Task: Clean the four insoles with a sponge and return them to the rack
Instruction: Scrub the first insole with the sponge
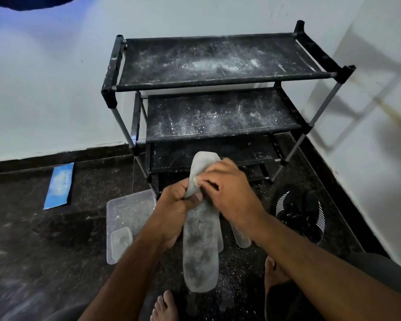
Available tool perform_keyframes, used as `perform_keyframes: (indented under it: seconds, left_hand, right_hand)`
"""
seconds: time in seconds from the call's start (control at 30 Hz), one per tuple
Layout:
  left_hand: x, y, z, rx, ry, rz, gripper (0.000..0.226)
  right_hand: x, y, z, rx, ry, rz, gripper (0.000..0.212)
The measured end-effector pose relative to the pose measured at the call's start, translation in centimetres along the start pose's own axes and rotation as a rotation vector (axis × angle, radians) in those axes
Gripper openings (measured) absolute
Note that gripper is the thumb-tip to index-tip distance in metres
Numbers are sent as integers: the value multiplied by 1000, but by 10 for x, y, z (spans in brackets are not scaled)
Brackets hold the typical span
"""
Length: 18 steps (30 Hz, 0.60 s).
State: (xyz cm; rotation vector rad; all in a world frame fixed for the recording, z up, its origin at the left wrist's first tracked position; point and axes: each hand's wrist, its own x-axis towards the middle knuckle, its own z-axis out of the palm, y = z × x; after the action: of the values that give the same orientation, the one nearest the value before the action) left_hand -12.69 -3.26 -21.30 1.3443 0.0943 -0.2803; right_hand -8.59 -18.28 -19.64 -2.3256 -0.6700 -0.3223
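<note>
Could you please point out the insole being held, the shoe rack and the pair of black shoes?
Held insole [199, 258]: head view, dusty lower half.
Shoe rack [218, 61]: head view, top shelf.
Black shoes [287, 207]: head view, left shoe's upper.

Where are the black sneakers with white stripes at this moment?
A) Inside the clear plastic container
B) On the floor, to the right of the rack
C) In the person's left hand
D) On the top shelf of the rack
B: the black sneakers stand on the dark floor beside the right legs of the shoe rack, whose shelves carry only white dust.
</note>
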Motion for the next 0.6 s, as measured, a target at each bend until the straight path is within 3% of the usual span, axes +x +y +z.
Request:
perform_keyframes:
  seconds: [0.1, 0.27, 0.4, 0.47, 0.53, 0.6]
  left_hand:
    - [0, 1, 1, -6, -16, -12, 25]
    - [-1, 1, 1, -45, -7, -25, 26]
    - [0, 3, 0, -39, 3, -29, 26]
    - [0, 5, 1, -53, 22, -39, 29]
    - [0, 7, 1, -53, 28, -40, 29]
    - [-1, 8, 1, -56, 21, -37, 28]
  right_hand:
    - [7, 12, -3, -41, 109, 90, 5]
    - [-6, -12, 3, 2, -18, -80, 7]
    - [9, 8, -7, 3, 127, 131, 5]
    - [11, 7, -13, 151, 177, 217, 3]
    - [9, 0, -16, 335, 162, 262, 8]
    - [7, 1, -14, 309, 130, 266, 15]
